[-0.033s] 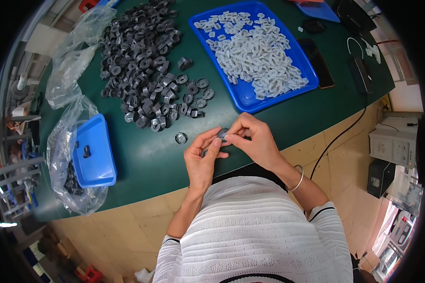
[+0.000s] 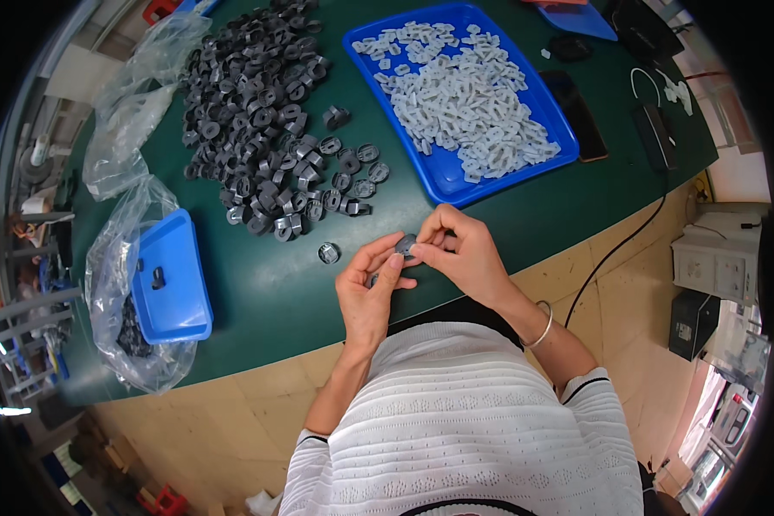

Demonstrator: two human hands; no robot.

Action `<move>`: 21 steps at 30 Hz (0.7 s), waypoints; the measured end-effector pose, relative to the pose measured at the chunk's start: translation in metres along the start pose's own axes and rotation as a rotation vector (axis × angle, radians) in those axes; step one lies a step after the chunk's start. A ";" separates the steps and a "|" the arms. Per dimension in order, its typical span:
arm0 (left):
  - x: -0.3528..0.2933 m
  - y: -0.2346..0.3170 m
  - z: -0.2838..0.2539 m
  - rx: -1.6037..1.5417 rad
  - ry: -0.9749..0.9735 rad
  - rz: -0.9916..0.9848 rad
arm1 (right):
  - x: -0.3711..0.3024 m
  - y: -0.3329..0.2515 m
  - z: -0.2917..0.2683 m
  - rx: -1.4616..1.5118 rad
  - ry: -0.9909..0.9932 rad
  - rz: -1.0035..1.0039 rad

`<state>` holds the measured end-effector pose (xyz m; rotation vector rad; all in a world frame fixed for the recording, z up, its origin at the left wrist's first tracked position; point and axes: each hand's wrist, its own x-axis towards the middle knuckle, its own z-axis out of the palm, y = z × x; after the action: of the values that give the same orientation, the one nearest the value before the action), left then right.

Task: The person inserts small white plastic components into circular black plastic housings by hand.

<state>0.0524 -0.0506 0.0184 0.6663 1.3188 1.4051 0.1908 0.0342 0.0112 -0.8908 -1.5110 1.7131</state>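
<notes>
Close to the table's front edge, both hands meet around one small round dark grey plastic part [image 2: 406, 245]. My left hand [image 2: 371, 284] pinches it between thumb and fingers, and a second dark piece [image 2: 371, 279] shows partly within that palm. From the other side, my right hand [image 2: 463, 255] grips the same part with thumb and forefinger. Fingertips hide much of it. Just left of my hands lies a single round part [image 2: 328, 252] with a lighter inside. Beyond it spreads a big heap of dark grey round plastic parts [image 2: 249, 120].
A blue tray [image 2: 445, 191] of small whitish plastic pieces [image 2: 469, 95] stands at the far right, a phone [image 2: 583, 120] beside it. On the left, a smaller blue tray [image 2: 176, 301] with a few dark pieces rests on a clear plastic bag [image 2: 159, 365]. A black cable [image 2: 615, 249] hangs over the right edge.
</notes>
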 end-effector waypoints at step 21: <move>0.005 0.000 -0.011 -0.107 -0.032 -0.133 | -0.003 -0.015 -0.013 -0.629 -0.193 -0.491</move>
<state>0.0412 -0.0502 0.0150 0.5178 1.2314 1.3414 0.2041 0.0402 0.0255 -0.5731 -2.2375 0.9961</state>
